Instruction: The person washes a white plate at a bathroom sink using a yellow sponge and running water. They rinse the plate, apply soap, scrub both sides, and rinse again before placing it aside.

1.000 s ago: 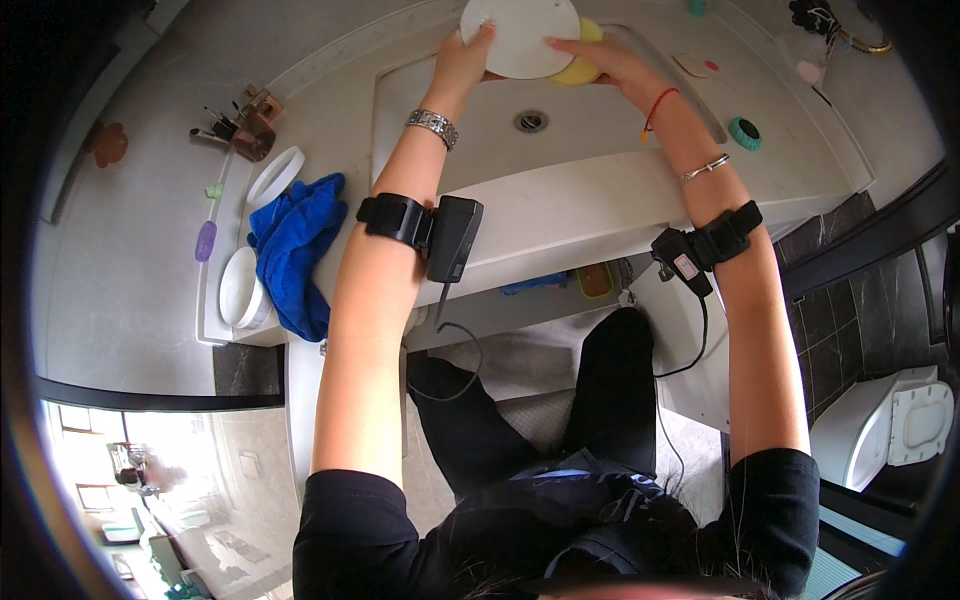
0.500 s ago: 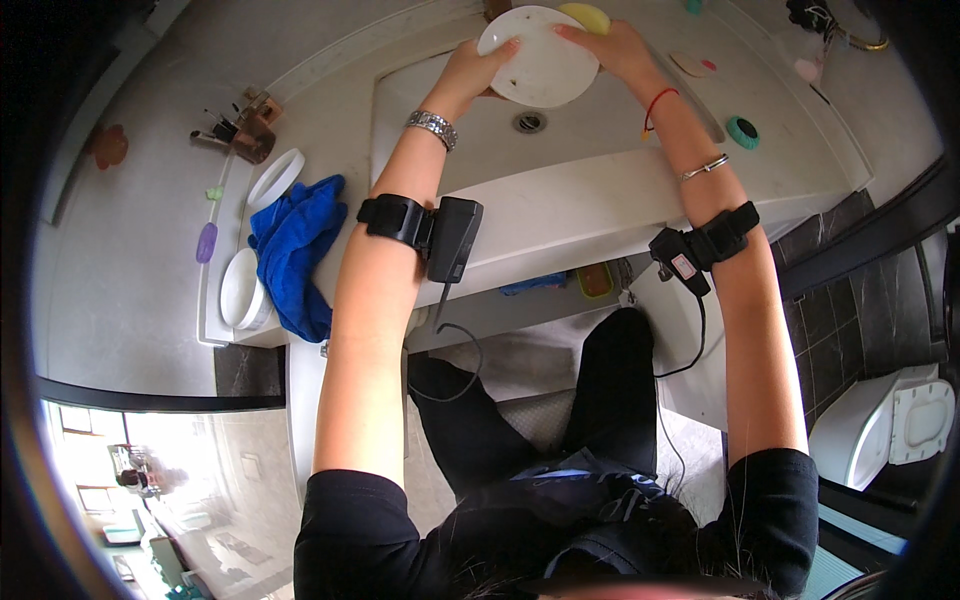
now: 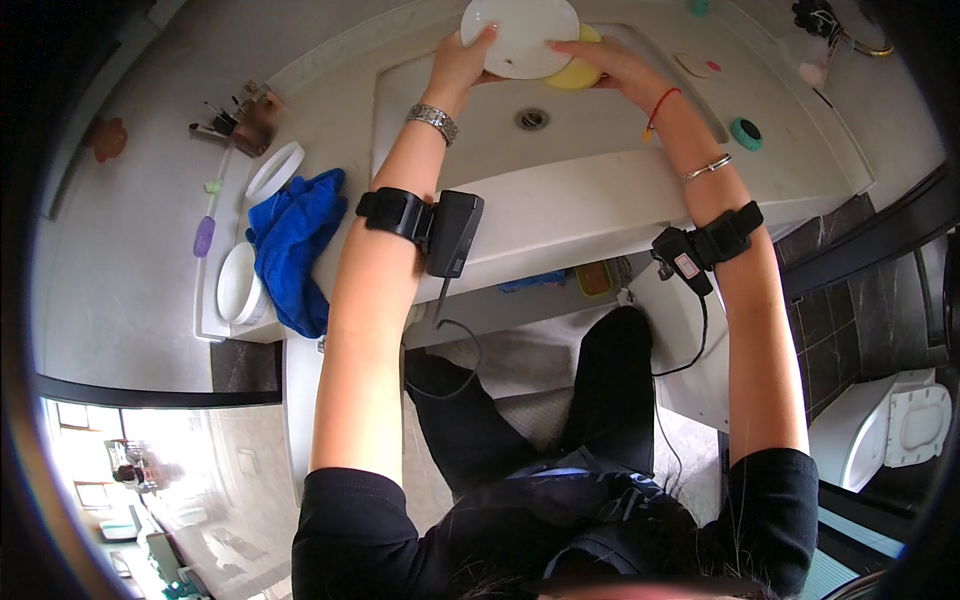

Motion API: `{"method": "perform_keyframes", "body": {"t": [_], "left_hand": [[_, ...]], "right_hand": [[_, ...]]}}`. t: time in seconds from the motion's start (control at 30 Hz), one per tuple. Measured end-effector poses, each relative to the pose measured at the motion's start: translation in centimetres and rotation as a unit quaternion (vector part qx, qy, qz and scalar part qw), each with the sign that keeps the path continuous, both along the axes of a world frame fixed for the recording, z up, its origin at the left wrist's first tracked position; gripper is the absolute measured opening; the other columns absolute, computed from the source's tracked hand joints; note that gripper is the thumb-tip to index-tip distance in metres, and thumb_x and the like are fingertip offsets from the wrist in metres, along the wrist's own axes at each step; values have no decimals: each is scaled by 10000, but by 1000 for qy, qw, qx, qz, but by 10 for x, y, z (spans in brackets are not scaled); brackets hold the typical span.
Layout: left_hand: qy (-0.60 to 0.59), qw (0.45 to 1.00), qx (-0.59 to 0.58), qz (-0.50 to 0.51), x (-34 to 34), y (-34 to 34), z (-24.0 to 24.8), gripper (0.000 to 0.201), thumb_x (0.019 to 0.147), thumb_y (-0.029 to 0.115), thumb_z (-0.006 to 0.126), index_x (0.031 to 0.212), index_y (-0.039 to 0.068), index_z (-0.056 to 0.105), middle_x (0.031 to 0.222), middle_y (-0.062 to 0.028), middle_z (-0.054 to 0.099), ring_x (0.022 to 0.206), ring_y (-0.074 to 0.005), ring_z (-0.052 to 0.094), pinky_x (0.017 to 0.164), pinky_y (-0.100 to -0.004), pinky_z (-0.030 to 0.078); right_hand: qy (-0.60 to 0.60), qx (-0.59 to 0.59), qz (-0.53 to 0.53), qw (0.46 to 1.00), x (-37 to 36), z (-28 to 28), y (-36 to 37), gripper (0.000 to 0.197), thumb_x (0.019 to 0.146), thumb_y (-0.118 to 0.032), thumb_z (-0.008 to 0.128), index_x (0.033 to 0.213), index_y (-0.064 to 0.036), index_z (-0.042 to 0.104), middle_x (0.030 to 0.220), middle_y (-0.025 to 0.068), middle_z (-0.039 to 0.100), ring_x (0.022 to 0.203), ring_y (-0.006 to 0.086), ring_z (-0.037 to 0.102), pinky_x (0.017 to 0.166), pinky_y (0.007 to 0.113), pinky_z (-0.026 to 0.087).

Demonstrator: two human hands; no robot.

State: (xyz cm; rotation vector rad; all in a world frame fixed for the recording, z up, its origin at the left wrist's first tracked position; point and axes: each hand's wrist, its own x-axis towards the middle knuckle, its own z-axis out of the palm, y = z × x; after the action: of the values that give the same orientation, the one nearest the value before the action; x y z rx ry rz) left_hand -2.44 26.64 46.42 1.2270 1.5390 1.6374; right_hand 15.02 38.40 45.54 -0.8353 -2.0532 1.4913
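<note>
Over the sink basin, a white plate is held up between my two hands, with a small dark speck on its face. My left hand grips its left rim, thumb on top. On the right side, my right hand has its thumb at the plate's edge and its fingers curled underneath. Between that hand and the plate's underside shows a rounded yellow pad, partly hidden; I cannot tell its exact kind. The drain lies below the plate.
A blue cloth lies on the counter at left, beside white round dishes. Behind them stands a cup of brushes. A green round object sits right of the basin. Cables hang from the black devices strapped to my forearms.
The white plate has shifted a little up and left. The yellow pad has moved from the plate's far right edge to its near right edge, along with my right hand's fingers.
</note>
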Motion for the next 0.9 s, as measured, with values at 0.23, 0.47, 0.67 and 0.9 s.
{"method": "perform_keyframes", "body": {"t": [0.23,0.47,0.67,0.9], "left_hand": [[95,987,-48,-119,10,-1,3,502,849,325,679,1209,7,530,1045,-131,651,842,-188,672,643,-253,573],[94,985,-17,-143,14,-1,2,460,809,194,706,1179,-22,538,1096,-171,622,927,-254,660,633,-315,616],[-34,990,30,-132,3,7,-4,476,866,173,653,1256,-15,454,1199,-157,557,1045,-272,604,801,-386,588],[-169,981,87,-41,-10,7,-5,434,871,114,632,1243,-25,456,1190,-185,556,1061,-306,598,836,-386,585]], "right_hand": [[132,101,-210,964,-3,6,7,578,751,-439,735,1030,59,644,895,158,683,788,233,669,658,335,526],[212,123,-127,961,0,11,0,538,780,-417,714,1025,58,646,891,159,681,793,228,666,671,330,518],[112,38,-97,988,0,9,0,509,824,-448,667,1069,-2,645,907,97,681,790,186,660,694,299,539],[123,58,-101,986,-5,4,4,505,862,-443,620,1108,-2,608,963,99,663,838,176,649,688,305,542]]}}
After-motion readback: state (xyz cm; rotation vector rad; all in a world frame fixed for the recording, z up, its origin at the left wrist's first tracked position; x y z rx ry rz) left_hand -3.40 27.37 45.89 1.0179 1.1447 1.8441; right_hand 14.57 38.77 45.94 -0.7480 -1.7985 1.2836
